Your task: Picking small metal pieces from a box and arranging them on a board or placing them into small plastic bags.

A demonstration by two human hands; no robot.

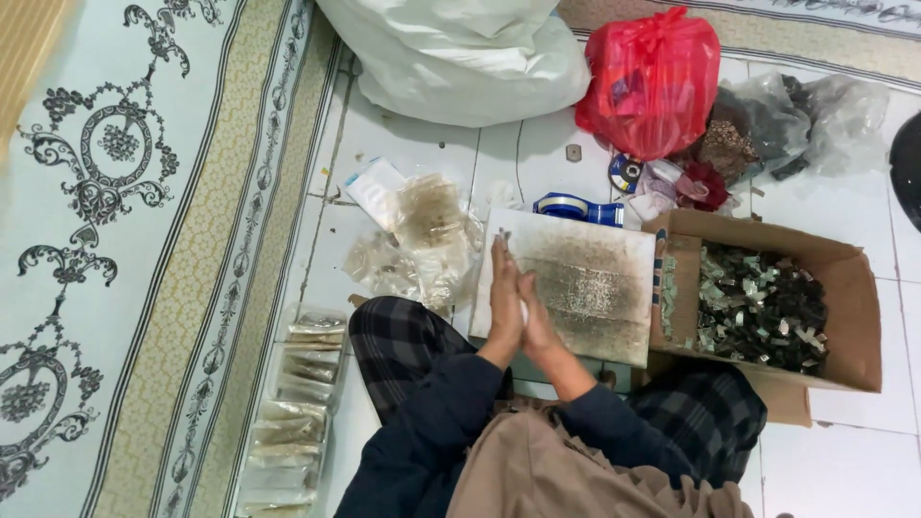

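Note:
I sit cross-legged on a tiled floor with a flat white board across my lap, its middle darkened by a layer of fine brownish bits. My left hand and my right hand are pressed together, palm against palm, over the board's left part, fingers pointing away from me. A sliver of something white shows between the palms; I cannot tell what it is. Both sleeves are dark blue.
An open cardboard box with several small dark and silvery pieces stands at the right. Clear filled packets lie ahead, more packets in a row at my left. A blue tape dispenser, a red bag and a white sack lie beyond.

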